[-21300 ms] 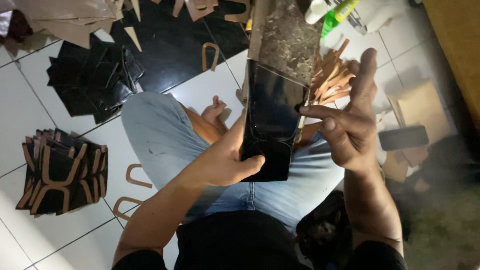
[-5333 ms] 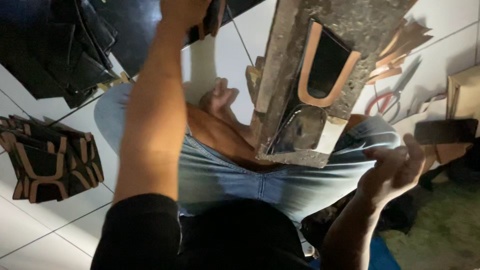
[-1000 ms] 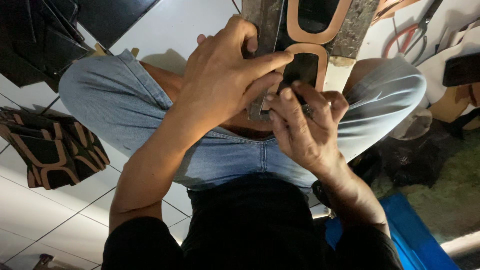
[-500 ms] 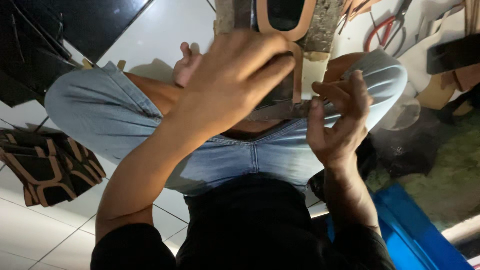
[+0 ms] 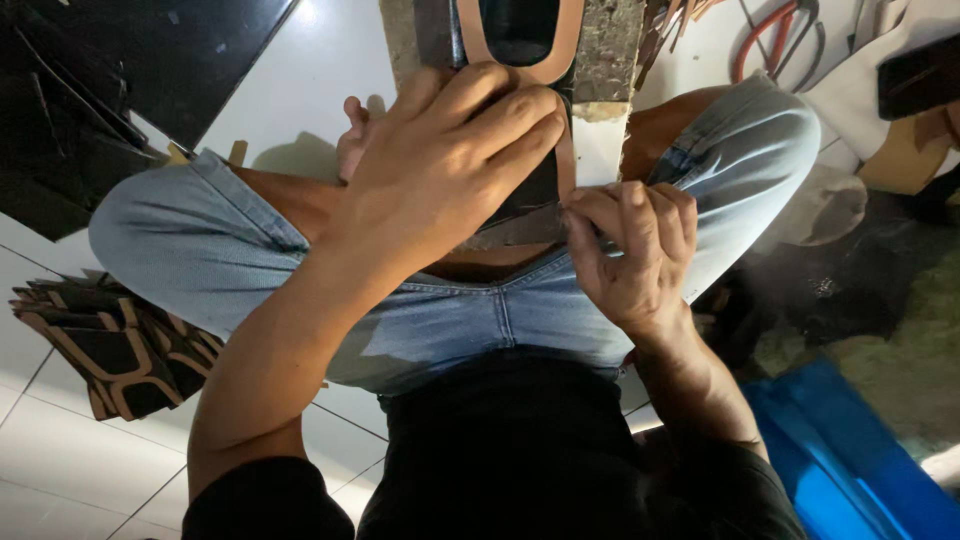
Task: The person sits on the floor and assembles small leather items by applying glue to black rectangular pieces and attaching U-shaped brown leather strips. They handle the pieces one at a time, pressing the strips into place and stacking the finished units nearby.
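A rough stone slab [image 5: 610, 40] rests across my lap, over my jeans. On it lies a black leather piece with a tan U-shaped strip [image 5: 560, 50] along its edge. My left hand [image 5: 450, 170] lies flat on the black piece and presses it against the slab, covering most of it. My right hand [image 5: 635, 250] is at the slab's near right corner, and its thumb and fingertips pinch the lower end of the tan strip [image 5: 567, 165]. I cannot tell what is under my left palm.
A stack of finished black pieces with tan trim [image 5: 110, 350] lies on the white tiles at left. Black sheet material [image 5: 120, 70] covers the floor at top left. Red-handled scissors [image 5: 770, 45] and a black phone [image 5: 915, 75] are at top right. A blue object [image 5: 850, 450] sits at lower right.
My right hand has closed from spread fingers to a pinch on the strip's end at the slab's corner. My left hand stays pressed on the piece. The view has shifted slightly.
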